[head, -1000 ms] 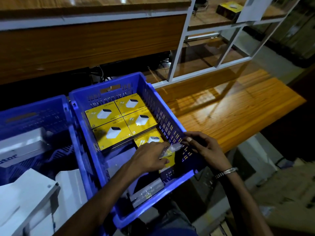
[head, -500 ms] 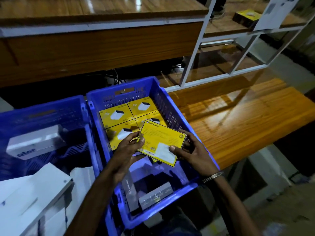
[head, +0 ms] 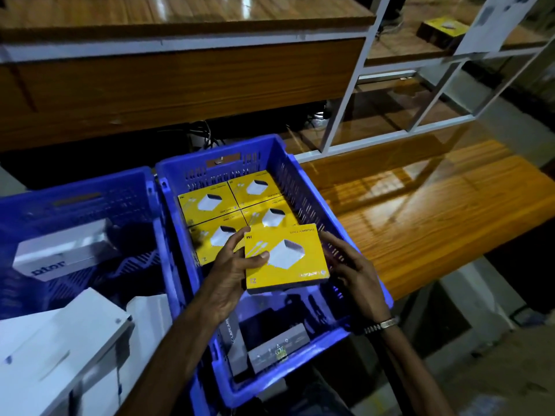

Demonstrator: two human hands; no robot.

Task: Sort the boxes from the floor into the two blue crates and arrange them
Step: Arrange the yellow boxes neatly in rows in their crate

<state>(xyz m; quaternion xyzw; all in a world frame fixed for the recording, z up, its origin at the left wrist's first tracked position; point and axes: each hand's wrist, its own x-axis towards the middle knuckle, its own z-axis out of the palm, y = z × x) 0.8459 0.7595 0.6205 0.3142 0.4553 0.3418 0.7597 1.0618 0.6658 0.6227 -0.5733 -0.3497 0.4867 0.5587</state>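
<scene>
Nearest, at the lower centre of the frame, two forearms reach over the right blue crate (head: pixel 315 352), whose near end holds grey boxes (head: pixel 279 346) lying low on its floor. Above them, at centre frame, both hands hold one yellow box (head: pixel 285 258) flat, printed face up. The left hand (head: pixel 231 274) pinches its left edge, thumb on top and fingers beneath; the right hand (head: pixel 351 265) curls against its right edge. Judged by its look, the carton is light, stiff and thin, with a glossy face that may slip, so opposite edges are the sound places to take hold. Beyond it, four like yellow boxes (head: pixel 207 202) lie in a tight two-by-two block against the far wall. Open floor remains just nearer than this block, and the box probably belongs there; the slotted right wall stands close to the right fingers, leaving little side room. At left, the left blue crate (head: pixel 99 187) holds white boxes (head: pixel 60 253). Farther, at upper frame, a wooden bench (head: pixel 420 223) and shelving (head: pixel 390 55) stand well apart from the work.
</scene>
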